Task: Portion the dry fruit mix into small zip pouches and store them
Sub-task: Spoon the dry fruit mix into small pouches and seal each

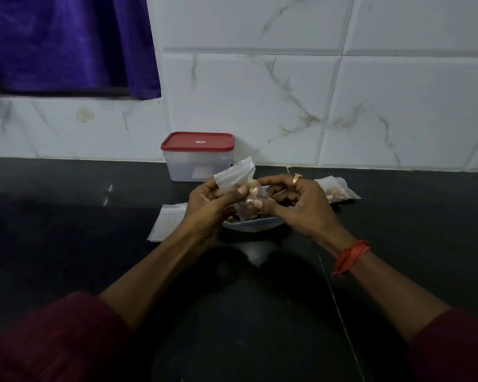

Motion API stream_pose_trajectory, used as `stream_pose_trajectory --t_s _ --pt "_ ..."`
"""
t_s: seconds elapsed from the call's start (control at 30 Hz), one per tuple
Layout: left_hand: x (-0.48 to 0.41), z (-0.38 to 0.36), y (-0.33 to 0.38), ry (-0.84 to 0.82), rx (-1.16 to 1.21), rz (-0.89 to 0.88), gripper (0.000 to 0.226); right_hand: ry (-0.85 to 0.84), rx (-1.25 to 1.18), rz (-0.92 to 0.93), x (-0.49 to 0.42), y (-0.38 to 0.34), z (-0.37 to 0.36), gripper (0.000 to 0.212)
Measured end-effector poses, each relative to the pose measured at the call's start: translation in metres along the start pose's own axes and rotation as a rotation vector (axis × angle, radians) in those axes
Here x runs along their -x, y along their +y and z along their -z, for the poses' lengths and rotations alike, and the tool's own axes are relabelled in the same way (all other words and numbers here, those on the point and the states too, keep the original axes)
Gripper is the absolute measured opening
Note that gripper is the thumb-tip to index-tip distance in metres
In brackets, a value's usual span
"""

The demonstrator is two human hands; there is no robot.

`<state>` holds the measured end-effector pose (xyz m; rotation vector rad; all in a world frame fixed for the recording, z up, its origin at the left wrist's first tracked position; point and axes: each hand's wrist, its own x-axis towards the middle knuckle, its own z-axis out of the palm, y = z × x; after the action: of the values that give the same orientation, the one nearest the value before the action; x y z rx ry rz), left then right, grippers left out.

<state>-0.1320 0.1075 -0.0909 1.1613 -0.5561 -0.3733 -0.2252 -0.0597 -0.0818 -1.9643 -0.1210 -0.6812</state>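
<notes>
Pouch (242,183), partly filled, is at frame centre, gripped by the left hand (207,208) and pinched by the right hand (298,205) above the bowl (254,226). Filled pouches (335,190) lie to the right and empty pouches (166,221) to the left. Storing in the closed box (198,158) seems not yet begun.

black countertop (66,216): dark, glossy, faint light glints | seam (332,293): thin pale line across the countertop's near right part | tiled wall (287,92): white, grey-veined, rising from the countertop's far edge | purple cloth (66,42): hanging above the countertop's far left | yellowish stain (85,114): on the tile between cloth and countertop
</notes>
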Motion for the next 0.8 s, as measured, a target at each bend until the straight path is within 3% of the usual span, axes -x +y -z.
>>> stream_pose_trajectory --t_s 0.17,0.37,0.53,0.67,0.8 --pt "0.001 0.0 -0.001 0.006 0.031 -0.019 0.05 -0.013 -0.081 -0.052 0.0 0.001 -0.002 0.034" --pt "0.001 0.001 -0.007 -0.047 -0.077 -0.022 0.069 0.02 -0.068 -0.086 0.0 0.005 0.002 0.036" --pt "0.0 0.002 -0.007 -0.024 -0.069 -0.027 0.07 -0.012 -0.142 -0.122 -0.001 0.004 0.003 0.035" --pt "-0.001 0.002 -0.001 0.0 -0.022 -0.023 0.067 0.138 -0.086 -0.092 -0.008 0.007 0.014 0.026" --pt "-0.003 0.009 0.002 0.063 -0.026 -0.04 0.061 0.41 -0.058 -0.147 -0.017 0.022 0.043 0.017"
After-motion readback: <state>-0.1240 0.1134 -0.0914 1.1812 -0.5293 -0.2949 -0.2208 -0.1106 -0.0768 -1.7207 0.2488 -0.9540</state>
